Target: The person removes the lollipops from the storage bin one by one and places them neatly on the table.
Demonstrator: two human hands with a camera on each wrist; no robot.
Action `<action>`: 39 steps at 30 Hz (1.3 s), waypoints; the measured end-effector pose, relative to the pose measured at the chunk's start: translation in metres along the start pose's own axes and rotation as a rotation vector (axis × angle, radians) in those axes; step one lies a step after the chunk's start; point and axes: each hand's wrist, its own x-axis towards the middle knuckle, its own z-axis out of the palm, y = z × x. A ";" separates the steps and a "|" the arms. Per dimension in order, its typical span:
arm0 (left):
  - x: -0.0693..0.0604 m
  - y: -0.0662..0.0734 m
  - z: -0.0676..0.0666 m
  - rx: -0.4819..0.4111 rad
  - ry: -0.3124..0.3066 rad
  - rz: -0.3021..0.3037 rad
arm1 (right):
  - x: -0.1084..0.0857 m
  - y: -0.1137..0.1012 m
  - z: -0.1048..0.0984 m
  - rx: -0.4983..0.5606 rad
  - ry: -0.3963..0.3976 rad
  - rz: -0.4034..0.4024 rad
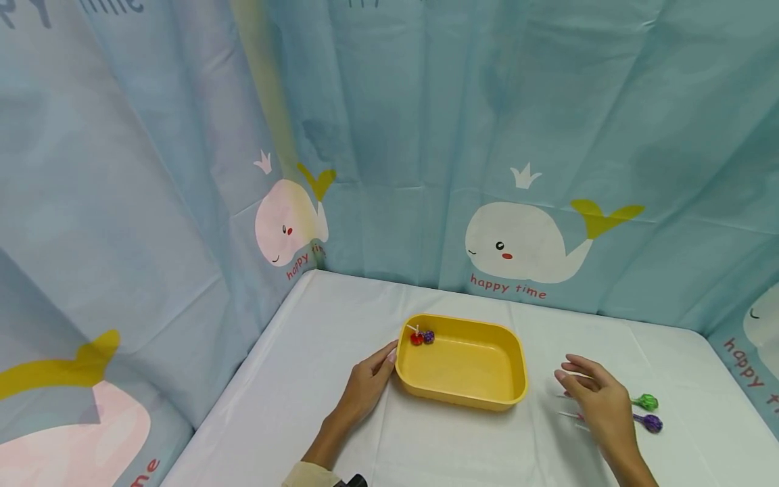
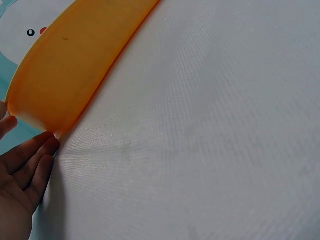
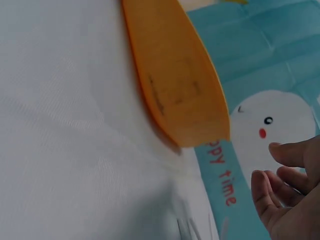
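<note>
A yellow tray [image 1: 465, 398] stands on the white-covered table. Inside its far left corner lie a red lollipop [image 1: 416, 339] and a purple lollipop [image 1: 429, 337]. My left hand [image 1: 364, 387] rests against the tray's left end, its fingers fairly straight; in the left wrist view its fingertips [image 2: 47, 142] touch the tray wall. To the tray's right, my right hand [image 1: 599, 406] hovers with loosely bent fingers and nothing between them. Beneath it lie a green lollipop [image 1: 648, 402] and another purple lollipop [image 1: 652, 423]. White sticks poke out left of that hand, which partly hides them.
Blue curtains [image 1: 389, 135] printed with whales hang behind the table and along its left side. White cloth [image 1: 292, 358] covers the tabletop. A small black object [image 1: 356, 481] shows near the left sleeve [image 1: 310, 475] at the bottom edge.
</note>
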 end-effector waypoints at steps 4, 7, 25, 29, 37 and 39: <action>0.000 0.000 0.000 0.003 0.000 -0.003 | -0.002 -0.010 0.013 0.042 0.000 -0.052; 0.000 0.001 0.000 0.002 -0.002 -0.006 | -0.003 -0.017 0.021 0.059 -0.011 -0.084; -0.002 0.002 0.000 0.002 0.004 -0.010 | -0.005 -0.043 0.067 0.205 -0.144 -0.141; -0.002 0.002 0.000 -0.007 0.005 -0.011 | -0.007 -0.049 0.077 0.236 -0.162 -0.169; -0.002 0.003 -0.001 -0.017 0.000 -0.012 | -0.008 -0.059 0.096 0.279 -0.187 -0.160; -0.002 0.003 0.000 -0.014 -0.001 -0.014 | -0.008 -0.061 0.101 0.288 -0.194 -0.164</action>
